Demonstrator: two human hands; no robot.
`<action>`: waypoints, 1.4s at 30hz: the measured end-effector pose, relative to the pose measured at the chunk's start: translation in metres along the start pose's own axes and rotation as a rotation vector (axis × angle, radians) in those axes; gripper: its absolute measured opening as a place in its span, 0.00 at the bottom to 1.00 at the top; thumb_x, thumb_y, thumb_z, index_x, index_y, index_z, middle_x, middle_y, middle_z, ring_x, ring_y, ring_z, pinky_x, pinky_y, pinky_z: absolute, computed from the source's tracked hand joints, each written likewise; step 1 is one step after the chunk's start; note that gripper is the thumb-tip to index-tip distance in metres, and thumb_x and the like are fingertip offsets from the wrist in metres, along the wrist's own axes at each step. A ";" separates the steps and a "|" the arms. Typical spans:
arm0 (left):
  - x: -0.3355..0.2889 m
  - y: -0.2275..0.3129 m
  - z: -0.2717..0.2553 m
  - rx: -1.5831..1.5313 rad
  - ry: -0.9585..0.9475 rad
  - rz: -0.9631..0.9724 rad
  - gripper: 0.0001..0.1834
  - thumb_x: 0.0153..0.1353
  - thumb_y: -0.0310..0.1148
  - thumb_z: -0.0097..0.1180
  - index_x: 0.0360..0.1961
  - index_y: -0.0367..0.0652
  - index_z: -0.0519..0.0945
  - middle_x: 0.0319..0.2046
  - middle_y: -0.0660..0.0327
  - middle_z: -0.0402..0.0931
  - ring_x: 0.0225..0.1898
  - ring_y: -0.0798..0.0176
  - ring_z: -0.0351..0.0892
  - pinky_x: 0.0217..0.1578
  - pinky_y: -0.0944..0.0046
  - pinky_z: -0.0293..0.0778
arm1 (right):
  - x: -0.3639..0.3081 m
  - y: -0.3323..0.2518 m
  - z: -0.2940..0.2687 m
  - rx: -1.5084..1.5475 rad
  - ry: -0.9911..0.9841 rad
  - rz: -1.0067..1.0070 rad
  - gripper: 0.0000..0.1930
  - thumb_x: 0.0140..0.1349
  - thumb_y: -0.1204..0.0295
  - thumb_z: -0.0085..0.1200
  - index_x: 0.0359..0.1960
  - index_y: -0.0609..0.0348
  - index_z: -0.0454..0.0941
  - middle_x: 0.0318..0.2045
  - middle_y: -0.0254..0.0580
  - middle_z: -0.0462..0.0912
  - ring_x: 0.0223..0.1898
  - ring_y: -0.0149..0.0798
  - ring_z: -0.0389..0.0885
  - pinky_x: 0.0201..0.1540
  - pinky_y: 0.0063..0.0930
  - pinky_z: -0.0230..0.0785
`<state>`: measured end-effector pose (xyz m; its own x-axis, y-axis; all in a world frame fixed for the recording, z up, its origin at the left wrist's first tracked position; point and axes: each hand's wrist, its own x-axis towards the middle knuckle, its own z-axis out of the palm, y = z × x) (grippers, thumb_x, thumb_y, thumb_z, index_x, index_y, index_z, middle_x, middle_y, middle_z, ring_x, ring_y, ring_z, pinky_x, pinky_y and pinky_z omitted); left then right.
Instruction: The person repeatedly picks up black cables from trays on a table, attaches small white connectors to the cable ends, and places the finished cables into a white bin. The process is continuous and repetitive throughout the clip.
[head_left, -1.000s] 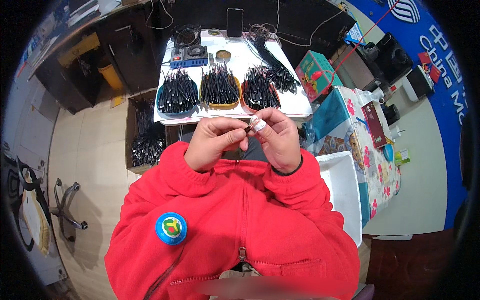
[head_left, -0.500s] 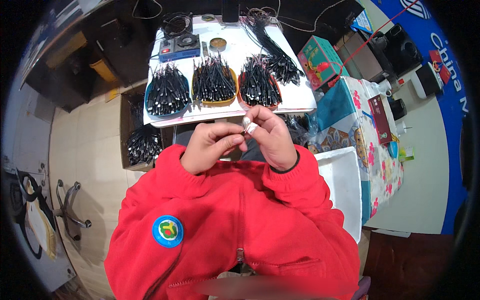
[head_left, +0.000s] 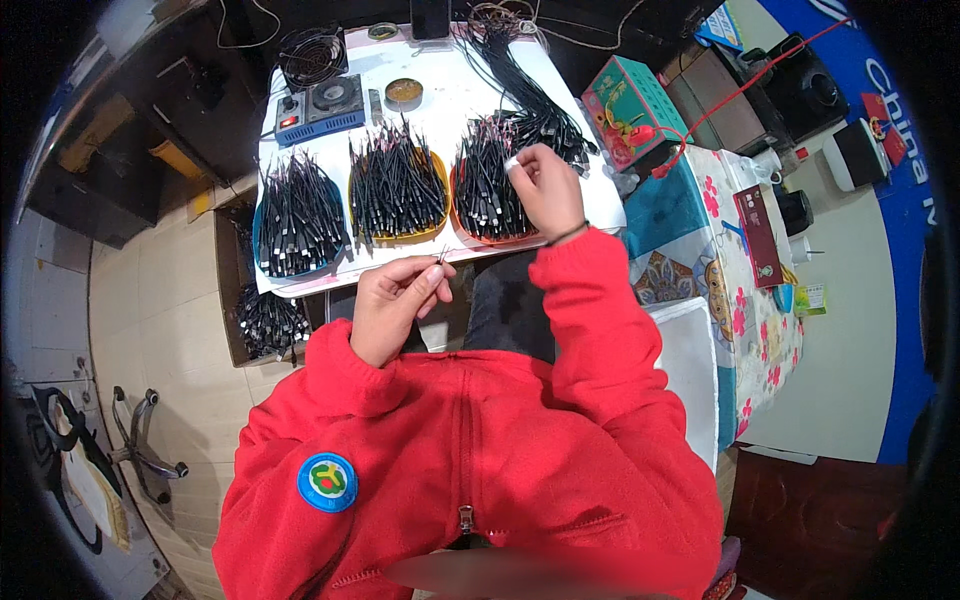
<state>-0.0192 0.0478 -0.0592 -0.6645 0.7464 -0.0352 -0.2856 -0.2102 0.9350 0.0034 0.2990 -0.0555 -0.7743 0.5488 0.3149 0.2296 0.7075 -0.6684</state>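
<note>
Red fleece sleeves (head_left: 600,285) run up to two bare hands. Pinched between thumb and fingers, the left hand (head_left: 405,300) grips a thin dark wire (head_left: 441,259) just off the desk's near edge. At 2 o'clock from it, the right hand (head_left: 545,190) hangs over the red tray, fingers curled in; whether it grasps anything I cannot tell. White wrap (head_left: 513,165) covers part of one digit, and a dark band (head_left: 570,233) circles that wrist.

Measured from the left hand, three trays of short black cables stand in a row on the white desk (head_left: 445,60): blue tray (head_left: 330,264) at 10 o'clock, yellow tray (head_left: 405,237) at 12, red tray (head_left: 500,240) at 1. Beyond the yellow tray, a round tin (head_left: 404,92) sits at 12 o'clock, a blue hot plate (head_left: 335,120) near 11, with a black fan (head_left: 312,55) behind it. Loose cables (head_left: 545,125) lie at 12 o'clock from the right hand; a green box (head_left: 625,110) is between 1 and 2. On the floor, at the left hand's 9 o'clock, a brown carton (head_left: 225,285) holds more black cables. Near 3 o'clock is a white bin (head_left: 690,365).
</note>
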 end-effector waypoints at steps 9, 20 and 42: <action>0.000 0.001 -0.009 -0.047 0.009 0.001 0.09 0.65 0.27 0.51 0.39 0.31 0.80 0.24 0.62 0.77 0.20 0.77 0.64 0.22 0.77 0.61 | 0.026 -0.001 0.018 -0.375 0.011 0.098 0.11 0.54 0.64 0.57 0.28 0.61 0.78 0.27 0.49 0.82 0.31 0.51 0.81 0.36 0.42 0.73; -0.005 0.007 0.000 -0.039 0.086 0.106 0.10 0.65 0.28 0.52 0.41 0.32 0.81 0.32 0.59 0.80 0.32 0.71 0.78 0.31 0.75 0.74 | 0.002 -0.051 -0.019 0.343 0.244 -0.146 0.05 0.58 0.76 0.57 0.33 0.66 0.78 0.23 0.34 0.78 0.24 0.24 0.72 0.28 0.18 0.65; -0.053 0.032 0.034 -0.169 -0.053 0.243 0.11 0.64 0.27 0.52 0.45 0.32 0.79 0.39 0.59 0.81 0.37 0.71 0.78 0.40 0.71 0.75 | -0.164 -0.129 -0.030 0.417 0.122 -0.265 0.07 0.49 0.80 0.62 0.29 0.64 0.77 0.26 0.39 0.76 0.22 0.29 0.73 0.26 0.22 0.66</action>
<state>0.0306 0.0229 -0.0151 -0.6917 0.6925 0.2048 -0.2368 -0.4854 0.8416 0.1188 0.1316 -0.0008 -0.6936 0.4404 0.5700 -0.2393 0.6056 -0.7590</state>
